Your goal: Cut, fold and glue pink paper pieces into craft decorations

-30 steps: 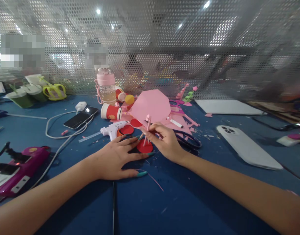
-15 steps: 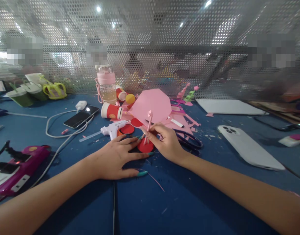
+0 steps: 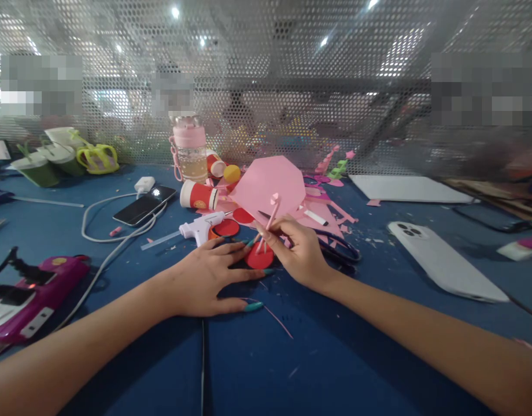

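Observation:
A red disc [image 3: 259, 259] lies on the blue table [image 3: 257, 364] between my hands. My left hand [image 3: 214, 276] is flat with its fingers spread, the fingertips at the disc's left and front edges. My right hand [image 3: 298, 251] pinches a thin pink stick [image 3: 272, 215] with a small pink folded tip. The stick leans to the right, its lower end at the disc. A white glue gun [image 3: 202, 227] lies behind my left hand, beside an orange-rimmed red round piece [image 3: 226, 229]. Behind my right hand is a large pink paper sheet [image 3: 272, 185].
Dark-handled scissors [image 3: 342, 248] lie right of my right hand. A white phone [image 3: 443, 260], black phone [image 3: 145, 206] with cable, and purple power strip [image 3: 44, 297] are farther out. At the back stand a pink-lidded bottle [image 3: 190, 150] and a fallen red-and-white cup [image 3: 199, 196].
The top of the pink stick has tipped to the right in my right hand. My left hand has stayed in place.

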Demonstrator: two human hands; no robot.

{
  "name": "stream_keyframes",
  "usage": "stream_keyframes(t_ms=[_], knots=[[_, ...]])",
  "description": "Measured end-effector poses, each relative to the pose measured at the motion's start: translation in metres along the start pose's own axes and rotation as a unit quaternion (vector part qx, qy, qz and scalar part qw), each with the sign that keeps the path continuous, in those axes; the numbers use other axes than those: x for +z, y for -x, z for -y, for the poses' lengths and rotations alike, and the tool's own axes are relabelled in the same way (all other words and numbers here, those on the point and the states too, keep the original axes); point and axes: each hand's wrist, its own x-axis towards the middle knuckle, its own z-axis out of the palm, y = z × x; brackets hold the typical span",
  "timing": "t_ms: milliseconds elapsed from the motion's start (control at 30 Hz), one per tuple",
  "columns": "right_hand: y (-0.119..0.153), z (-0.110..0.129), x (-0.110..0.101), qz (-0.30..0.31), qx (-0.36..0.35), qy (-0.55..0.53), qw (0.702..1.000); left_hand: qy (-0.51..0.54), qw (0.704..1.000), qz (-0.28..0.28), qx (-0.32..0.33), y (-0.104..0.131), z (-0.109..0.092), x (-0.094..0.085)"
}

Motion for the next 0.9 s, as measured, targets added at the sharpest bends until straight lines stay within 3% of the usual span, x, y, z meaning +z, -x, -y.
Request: stream_keyframes(t_ms=[433, 900], knots=[[0.0012, -0.0007, 0.0003, 0.053, 0.009, 0.027, 0.998, -0.003, 1.0, -0.002, 0.004, 0.0001, -0.0002, -0.0007], [0.0024, -0.0023, 0.0015, 0.054, -0.02, 0.064, 0.996, -0.002, 1.0, -0.003, 0.004, 0.0, -0.0009, 0.0001]])
